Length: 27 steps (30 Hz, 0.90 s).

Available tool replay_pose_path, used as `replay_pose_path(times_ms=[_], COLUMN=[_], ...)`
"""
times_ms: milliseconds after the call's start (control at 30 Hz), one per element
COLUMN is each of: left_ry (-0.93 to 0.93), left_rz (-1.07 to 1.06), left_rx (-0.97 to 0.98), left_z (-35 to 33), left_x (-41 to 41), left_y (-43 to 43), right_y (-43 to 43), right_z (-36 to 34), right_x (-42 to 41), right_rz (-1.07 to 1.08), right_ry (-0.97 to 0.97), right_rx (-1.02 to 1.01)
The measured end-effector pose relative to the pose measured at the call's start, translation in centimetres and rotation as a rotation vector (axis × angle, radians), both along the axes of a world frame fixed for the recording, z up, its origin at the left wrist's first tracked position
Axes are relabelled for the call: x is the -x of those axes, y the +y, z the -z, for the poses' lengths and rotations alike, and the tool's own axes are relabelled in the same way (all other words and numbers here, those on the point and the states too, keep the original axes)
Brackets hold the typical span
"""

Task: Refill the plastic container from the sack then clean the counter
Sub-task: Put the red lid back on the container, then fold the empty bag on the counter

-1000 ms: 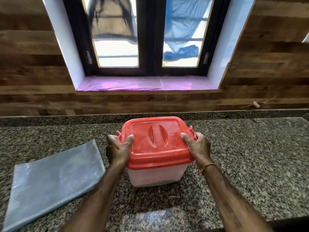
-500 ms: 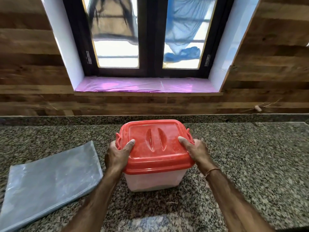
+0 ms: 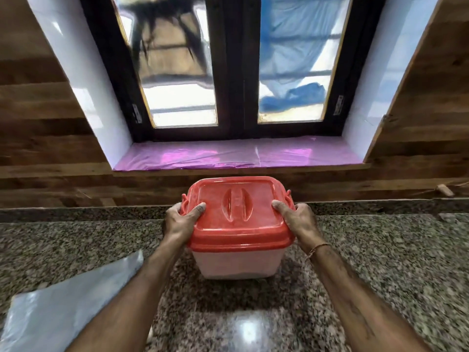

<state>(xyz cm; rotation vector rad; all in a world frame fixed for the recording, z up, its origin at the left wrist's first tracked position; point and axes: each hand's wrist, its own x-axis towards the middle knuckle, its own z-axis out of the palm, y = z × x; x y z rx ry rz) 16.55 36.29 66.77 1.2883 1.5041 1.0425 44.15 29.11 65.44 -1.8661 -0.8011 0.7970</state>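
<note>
Daylight comes thru the far window (image 3: 236, 72); lower panes nearly blown out. Room otherwise dim-ish, wood wall (image 3: 38, 138) dark. Pink sheen on the sill film (image 3: 228, 156). White glare patch on the near tabletop (image 3: 380, 250), centre. Soft shadow under & in front of the container (image 3: 238, 265). Wide-angle lens: window reveals splay outward, straight lines bend twd the edges. Blur on tabletop speckle at left & right edges, also on the grey plastic sheet (image 3: 63, 313) near left. Centre fairly sharp.

- No text, brand or number legible anywhere.
- Window frame (image 3: 229, 72): left sticker (image 3: 137, 116), right sticker (image 3: 339, 105); print too small to read.
- Red lid (image 3: 237, 207): moulded surface, no lettering made out.
</note>
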Motion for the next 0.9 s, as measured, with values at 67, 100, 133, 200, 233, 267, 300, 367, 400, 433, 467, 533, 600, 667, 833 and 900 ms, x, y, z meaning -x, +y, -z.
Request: replay_pose_path(times_ms=[67, 100, 133, 200, 233, 267, 300, 367, 400, 433, 467, 533, 600, 667, 833, 900], left_ry=[0.011, 0.019, 0.016, 0.012, 0.014, 0.027, 0.034, 0.023, 0.021, 0.020, 0.028, 0.079, 0.121, 0.107, 0.236, 0.397], left_rz=[-0.016, -0.022, -0.022, -0.042, -0.044, -0.034, -0.029, -0.017, -0.017, -0.016, -0.013, -0.025, 0.002, 0.056, -0.016, -0.108], left_rx=[0.023, 0.038, 0.048, 0.081, 0.082, 0.092, 0.096, 0.083, 0.076, 0.061, 0.047, 0.019, 0.005, 0.043, 0.057, 0.111], left_z=[0.3, 0.5, 0.9, 1.7, 1.7, 2.6, 3.1, 3.2, 3.2, 2.9, 2.7, 2.1, 1.7, 1.8, 6.4, 9.4], left_x=[-0.8, -1.2, -1.4, -1.6, -1.8, -2.1, -2.2, -1.8, -1.7, -1.8, -1.9, -2.4, -2.2, -1.3, 7.0, 13.0], left_y=[2.3, 3.4, 4.5, 5.8, 6.2, 7.3, 7.7, 7.3, 7.3, 7.4, 7.6, 7.7, 6.8, 4.7, -2.5, -4.4], right_y=[2.6, 3.7, 4.7, 6.0, 6.3, 7.0, 7.4, 6.8, 6.7, 7.0, 7.4, 7.9, 6.9, 5.0, -2.7, -5.0], right_z=[-0.1, 0.1, 0.3, 1.3, 1.6, 2.6, 3.4, 3.4, 3.2, 2.7, 2.4, 2.3, 2.3, 2.6, 7.1, 10.4], right_x=[-0.8, -1.2, -1.4, -1.5, -1.6, -1.7, -1.7, -1.6, -1.6, -1.7, -1.8, -1.9, -1.6, -0.2, 8.7, 14.1], right_rz=[-0.004, -0.001, 0.002, 0.026, 0.027, 0.036, 0.057, 0.071, 0.079, 0.085, 0.079, 0.076, 0.080, 0.143, 0.424, 0.325], right_ry=[-0.033, -0.034, -0.034, -0.005, 0.010, 0.029, 0.036, 0.045, 0.035, 0.028, 0.037, 0.074, 0.128, 0.195, 0.410, 0.401], right_rx=[0.013, 0.018, 0.029, 0.023, 0.024, 0.038, 0.039, 0.005, 0.003, -0.010, -0.022, -0.042, -0.074, -0.139, -0.247, -0.111])
